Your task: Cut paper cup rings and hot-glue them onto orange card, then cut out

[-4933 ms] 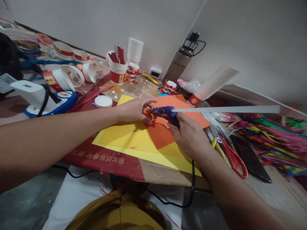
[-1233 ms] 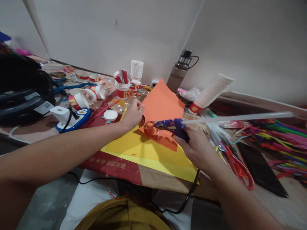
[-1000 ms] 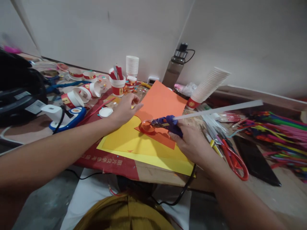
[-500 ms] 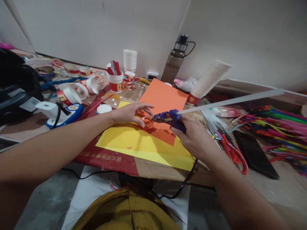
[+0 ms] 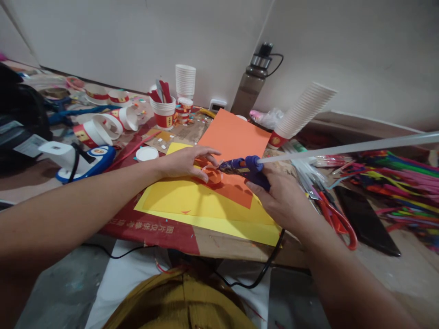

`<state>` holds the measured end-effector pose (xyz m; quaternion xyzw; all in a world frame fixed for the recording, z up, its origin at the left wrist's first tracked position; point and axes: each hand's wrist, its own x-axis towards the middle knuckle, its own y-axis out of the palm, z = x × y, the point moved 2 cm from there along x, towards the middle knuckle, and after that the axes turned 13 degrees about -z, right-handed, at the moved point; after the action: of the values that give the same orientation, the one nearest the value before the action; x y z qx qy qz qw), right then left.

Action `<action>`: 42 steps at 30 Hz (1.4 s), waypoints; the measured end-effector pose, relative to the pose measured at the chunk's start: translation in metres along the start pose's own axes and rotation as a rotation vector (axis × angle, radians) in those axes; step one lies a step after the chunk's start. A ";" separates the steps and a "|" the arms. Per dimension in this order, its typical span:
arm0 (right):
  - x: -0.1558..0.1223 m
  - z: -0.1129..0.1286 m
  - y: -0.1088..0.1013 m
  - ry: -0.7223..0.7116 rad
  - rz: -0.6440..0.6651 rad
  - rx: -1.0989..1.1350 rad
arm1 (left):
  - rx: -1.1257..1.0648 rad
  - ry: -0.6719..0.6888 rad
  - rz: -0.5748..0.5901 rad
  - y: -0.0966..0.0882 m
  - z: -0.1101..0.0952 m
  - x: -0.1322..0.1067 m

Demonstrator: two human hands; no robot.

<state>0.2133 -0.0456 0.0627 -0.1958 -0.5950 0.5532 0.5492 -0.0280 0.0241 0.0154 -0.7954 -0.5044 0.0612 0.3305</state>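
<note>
an orange ring (image 5: 214, 176) is just in front of the left grip (image 5: 211, 167), over the orange sheet (image 5: 236, 135), with the thumb at its near left edge and the fingers arched above its far side; whether they pinch it i cannot tell. the right grip (image 5: 269, 187) is wrapped firmly round the handle of a blue glue gun (image 5: 242, 167), whose nozzle points left toward the ring and ends right by its rim; whether the two touch is too small to make out. a long whitish glue stick (image 5: 329, 149) runs out of the back of the gun, passing above the right grip and off to its right. yellow sheets (image 5: 174, 200) spread under the orange one, on the near side of the left grip. a round white lid (image 5: 147, 154) lies left of the left grip, and farther left is a white plug (image 5: 56, 151) on a blue base. beyond the left grip a cup (image 5: 163, 114) holds red strips, near a stack of white cups (image 5: 185, 81). beyond the right grip a leaning cup stack (image 5: 303, 116) and a dark bottle (image 5: 247, 91) stand near the wall. right of the right grip, on the bench (image 5: 404, 278), are red-handled scissors (image 5: 350, 237), a flat black slab (image 5: 366, 221) and a heap of coloured stems (image 5: 404, 183).
</note>
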 end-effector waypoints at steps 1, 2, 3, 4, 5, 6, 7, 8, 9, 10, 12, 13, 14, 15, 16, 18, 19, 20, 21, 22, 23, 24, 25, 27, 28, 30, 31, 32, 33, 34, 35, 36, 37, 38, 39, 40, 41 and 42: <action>0.000 0.000 0.000 -0.003 -0.006 -0.004 | 0.007 0.004 0.001 0.000 0.001 0.000; 0.000 -0.001 0.000 -0.008 -0.010 -0.007 | 0.008 0.001 0.002 0.000 0.001 0.000; 0.000 -0.001 0.000 -0.013 -0.014 -0.009 | 0.007 -0.003 0.004 0.000 0.001 0.000; 0.000 -0.001 0.000 -0.019 -0.017 -0.012 | 0.008 -0.006 0.005 0.000 0.001 0.001; 0.000 0.000 0.000 -0.025 -0.022 -0.017 | 0.011 -0.007 0.005 0.000 0.000 0.001; 0.000 0.000 0.000 -0.030 -0.028 -0.023 | 0.017 -0.008 0.004 0.000 0.000 0.001; 0.000 0.001 0.001 -0.034 -0.034 -0.028 | 0.023 -0.008 0.002 0.000 0.000 0.001; 0.000 0.002 0.002 -0.037 -0.039 -0.034 | 0.027 -0.007 0.001 0.000 0.000 0.001; 0.000 0.002 0.003 -0.038 -0.042 -0.039 | 0.027 -0.007 0.002 0.000 0.001 0.001; -0.001 0.003 0.004 -0.039 -0.043 -0.042 | 0.023 -0.008 0.006 0.000 0.001 0.002; -0.001 0.004 0.007 -0.043 -0.038 -0.043 | 0.009 -0.011 0.011 0.000 0.002 0.002; -0.001 0.005 0.008 -0.045 -0.034 -0.042 | 0.004 -0.008 0.012 0.000 0.003 0.002; 0.000 0.006 0.009 -0.046 -0.030 -0.043 | 0.001 -0.005 0.011 0.000 0.003 0.002; 0.000 0.006 0.010 -0.046 -0.025 -0.045 | -0.005 0.001 0.007 0.000 0.003 0.002; 0.000 0.007 0.011 -0.043 -0.020 -0.049 | -0.011 0.007 -0.001 0.000 0.003 0.002; 0.001 0.008 0.012 -0.039 -0.008 -0.057 | -0.026 0.020 -0.015 0.000 0.002 0.001; 0.001 0.008 0.013 -0.039 -0.004 -0.060 | -0.031 0.025 -0.019 0.000 0.002 0.001; 0.002 0.009 0.013 -0.040 0.000 -0.065 | -0.030 0.027 -0.020 0.000 0.001 0.001; 0.002 0.009 0.013 -0.039 0.002 -0.071 | -0.026 0.028 -0.019 0.000 0.001 0.001; 0.002 0.010 0.014 -0.040 0.004 -0.077 | -0.023 0.026 -0.016 0.000 0.001 0.001; 0.002 0.010 0.014 -0.040 0.005 -0.087 | -0.024 0.024 -0.013 0.000 0.001 0.002; 0.002 0.011 0.014 -0.039 0.007 -0.099 | -0.030 0.022 -0.010 0.000 0.002 0.002; 0.002 0.011 0.013 -0.039 0.008 -0.113 | -0.039 0.024 -0.006 0.001 0.002 0.002; 0.001 0.012 0.012 -0.042 0.010 -0.148 | -0.055 0.034 0.004 0.001 0.003 0.002; 0.000 0.012 0.011 -0.043 0.013 -0.164 | -0.057 0.039 0.010 0.001 0.004 0.002; -0.001 0.013 0.008 -0.050 0.018 -0.187 | -0.060 0.046 0.017 0.001 0.004 0.002; -0.001 0.013 0.007 -0.057 0.018 -0.192 | -0.065 0.044 0.021 0.001 0.005 0.002; -0.001 0.014 0.006 -0.064 0.017 -0.195 | -0.071 0.039 0.024 0.001 0.005 0.002; -0.002 0.015 0.006 -0.070 0.015 -0.198 | -0.078 0.031 0.026 0.001 0.005 0.002; -0.002 0.015 0.005 -0.073 0.012 -0.198 | -0.083 0.024 0.025 0.002 0.005 0.002; -0.002 0.016 0.006 -0.074 0.010 -0.196 | -0.086 0.018 0.024 0.002 0.004 0.002; -0.001 0.017 0.006 -0.072 0.008 -0.192 | -0.084 0.017 0.022 0.001 0.004 0.002; -0.001 0.018 0.007 -0.067 0.007 -0.186 | -0.078 0.019 0.017 0.001 0.004 0.002; 0.000 0.019 0.008 -0.062 0.006 -0.178 | -0.069 0.022 0.012 0.001 0.004 0.002; 0.000 0.019 0.009 -0.059 0.005 -0.170 | -0.057 0.023 0.008 0.001 0.004 0.002; 0.001 0.020 0.011 -0.057 0.004 -0.164 | -0.045 0.022 0.005 0.001 0.004 0.003; 0.001 0.020 0.012 -0.058 0.003 -0.159 | -0.036 0.020 0.001 0.001 0.004 0.003; 0.001 0.020 0.013 -0.064 0.002 -0.154 | -0.032 0.019 0.000 0.001 0.004 0.003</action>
<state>0.1906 -0.0491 0.0563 -0.2202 -0.6528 0.5123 0.5128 -0.0278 0.0279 0.0127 -0.8011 -0.5023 0.0455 0.3225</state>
